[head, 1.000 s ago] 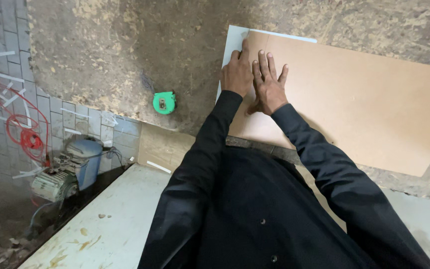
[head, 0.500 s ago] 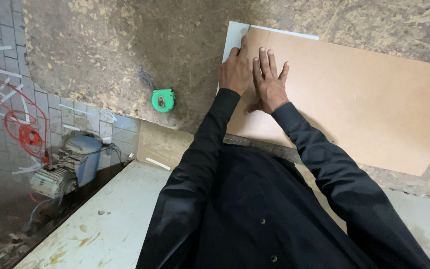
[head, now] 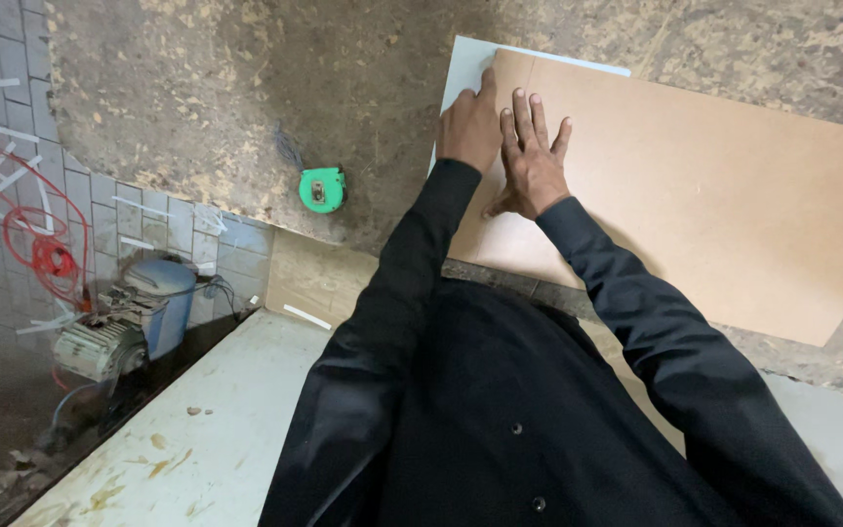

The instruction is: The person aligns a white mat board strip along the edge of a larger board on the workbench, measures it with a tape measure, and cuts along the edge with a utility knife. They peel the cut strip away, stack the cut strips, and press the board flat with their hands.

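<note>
left hand curled, right hand spread flat on brown board

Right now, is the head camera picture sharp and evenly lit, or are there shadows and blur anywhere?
Head view: sharp on both hands, left hand and right hand, pressed on the flat tan fibreboard panel; soft light, faint shadow beside the right wrist; the lower-left corner near the blue-grey electric motor is dim; the edges look slightly stretched.

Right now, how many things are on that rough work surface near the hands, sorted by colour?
Brown: 1, the fibreboard sheet under the left hand and right hand.
Pale blue-white: 1, the sheet beneath it.
Green: 1, the tape measure.
Total: 3.
</note>
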